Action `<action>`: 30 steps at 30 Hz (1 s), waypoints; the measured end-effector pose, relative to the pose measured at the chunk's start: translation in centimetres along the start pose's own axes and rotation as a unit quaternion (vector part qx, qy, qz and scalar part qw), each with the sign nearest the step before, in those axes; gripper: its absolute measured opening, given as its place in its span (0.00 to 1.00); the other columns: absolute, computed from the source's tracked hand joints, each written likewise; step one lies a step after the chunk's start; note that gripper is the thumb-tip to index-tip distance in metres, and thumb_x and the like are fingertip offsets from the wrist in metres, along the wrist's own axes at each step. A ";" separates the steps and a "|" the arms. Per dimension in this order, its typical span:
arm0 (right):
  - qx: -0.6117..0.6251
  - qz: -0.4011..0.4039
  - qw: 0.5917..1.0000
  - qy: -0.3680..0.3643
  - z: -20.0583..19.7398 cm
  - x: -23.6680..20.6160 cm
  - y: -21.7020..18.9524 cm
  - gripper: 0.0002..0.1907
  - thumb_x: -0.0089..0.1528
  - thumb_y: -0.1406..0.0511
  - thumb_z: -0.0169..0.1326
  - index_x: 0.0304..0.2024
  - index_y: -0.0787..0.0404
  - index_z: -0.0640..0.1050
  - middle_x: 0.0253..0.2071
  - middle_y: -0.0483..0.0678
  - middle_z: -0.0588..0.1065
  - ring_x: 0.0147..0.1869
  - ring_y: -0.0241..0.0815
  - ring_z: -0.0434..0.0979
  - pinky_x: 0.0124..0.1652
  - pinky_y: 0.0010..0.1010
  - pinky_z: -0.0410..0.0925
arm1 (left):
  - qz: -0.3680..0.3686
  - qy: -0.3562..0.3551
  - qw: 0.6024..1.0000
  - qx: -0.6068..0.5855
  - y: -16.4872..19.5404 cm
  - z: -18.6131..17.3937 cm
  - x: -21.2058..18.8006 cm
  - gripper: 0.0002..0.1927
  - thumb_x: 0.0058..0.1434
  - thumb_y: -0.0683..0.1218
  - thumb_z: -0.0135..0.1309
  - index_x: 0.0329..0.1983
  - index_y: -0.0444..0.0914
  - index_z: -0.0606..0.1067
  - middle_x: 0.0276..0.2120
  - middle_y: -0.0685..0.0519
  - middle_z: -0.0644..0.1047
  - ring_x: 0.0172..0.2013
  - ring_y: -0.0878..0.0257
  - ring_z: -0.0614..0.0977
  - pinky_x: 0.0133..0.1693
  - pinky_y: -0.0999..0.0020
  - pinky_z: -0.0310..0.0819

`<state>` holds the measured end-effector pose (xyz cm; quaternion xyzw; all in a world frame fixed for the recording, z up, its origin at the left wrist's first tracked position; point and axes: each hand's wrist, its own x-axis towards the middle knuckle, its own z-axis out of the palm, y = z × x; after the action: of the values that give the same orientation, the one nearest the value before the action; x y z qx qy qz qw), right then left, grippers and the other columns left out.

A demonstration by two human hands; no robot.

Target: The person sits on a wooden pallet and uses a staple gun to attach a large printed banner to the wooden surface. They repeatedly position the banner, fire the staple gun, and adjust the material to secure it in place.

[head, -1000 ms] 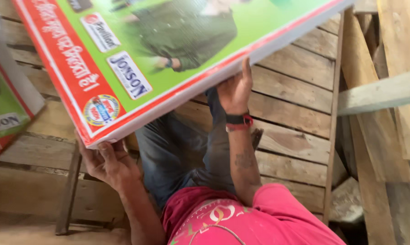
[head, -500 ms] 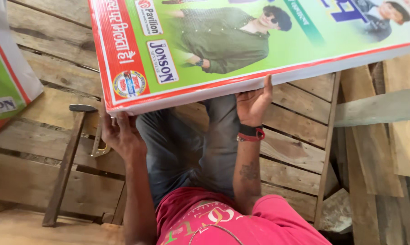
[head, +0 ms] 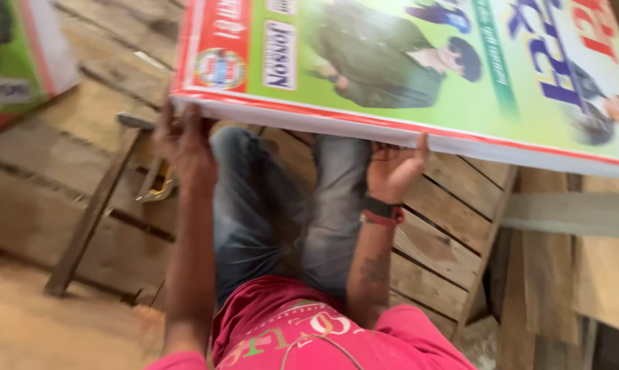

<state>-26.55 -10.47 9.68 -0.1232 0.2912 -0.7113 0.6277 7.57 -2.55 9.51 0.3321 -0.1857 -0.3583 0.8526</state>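
Since the earlier frame the big flat printed box (head: 405, 75) sits farther to the right and more level in the head view, and the left hand (head: 184, 140) now sits right under its near-left corner instead of hanging lower and apart from it. The box is a wide, thin carton with a green face and a red border; its long axis runs from upper left to lower right across the picture, with the white bottom edge facing the person. Both hands hold it from below along that near edge: the left hand is pressed up at the corner, fingers wrapped onto the edge, and the right hand (head: 393, 171), with a dark band and red thread at the wrist, cups the edge nearer the middle, fingertips curled up over the rim. So each grip is closed on the box, and the box lies above and ahead of both hands, its longer unsupported part reaching off to the right beyond the right hand. Below are the person's jeans-clad legs (head: 282, 205) and pink shirt (head: 302, 332), standing on a slatted wooden pallet (head: 446, 226). A second box of the same kind (head: 18, 62) leans at the far left, well apart.
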 end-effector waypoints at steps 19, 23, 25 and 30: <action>-0.152 0.261 0.942 -0.148 7.5 -10.4 12.9 0.17 0.67 0.57 0.56 0.56 0.55 0.73 0.49 0.44 0.77 0.55 0.43 0.78 0.51 0.41 0.72 | -0.028 0.048 0.998 -0.017 0.6 1.0 -1.6 0.28 0.69 0.43 0.57 0.69 0.32 0.64 0.51 0.44 0.78 0.46 0.59 0.84 0.47 0.63 0.85; -0.160 0.267 0.937 -0.157 10.6 -8.9 16.5 0.18 0.66 0.55 0.58 0.55 0.55 0.74 0.46 0.43 0.77 0.51 0.40 0.79 0.47 0.36 0.73 | 0.019 0.065 0.992 0.107 0.8 1.1 -1.0 0.28 0.64 0.40 0.63 0.64 0.32 0.66 0.50 0.44 0.77 0.46 0.61 0.83 0.46 0.65 0.86; -0.184 0.237 0.946 -0.123 10.8 -9.0 17.6 0.19 0.64 0.56 0.60 0.54 0.53 0.74 0.44 0.42 0.77 0.45 0.40 0.79 0.43 0.33 0.73 | -0.004 0.095 0.986 0.134 0.6 1.2 -0.6 0.25 0.63 0.40 0.64 0.60 0.31 0.68 0.47 0.44 0.78 0.43 0.61 0.84 0.41 0.66 0.86; -0.221 0.182 0.952 -0.108 10.4 -10.2 19.2 0.18 0.65 0.60 0.64 0.53 0.58 0.73 0.41 0.43 0.76 0.40 0.38 0.77 0.37 0.30 0.70 | -0.004 0.111 0.987 0.117 0.3 1.2 -0.5 0.22 0.62 0.38 0.66 0.55 0.32 0.69 0.40 0.46 0.81 0.36 0.61 0.84 0.35 0.68 0.83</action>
<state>-3.32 -4.09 9.04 -0.2799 0.3887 -0.4850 0.7316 6.74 -2.58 10.49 0.4685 -0.1291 -0.2979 0.8216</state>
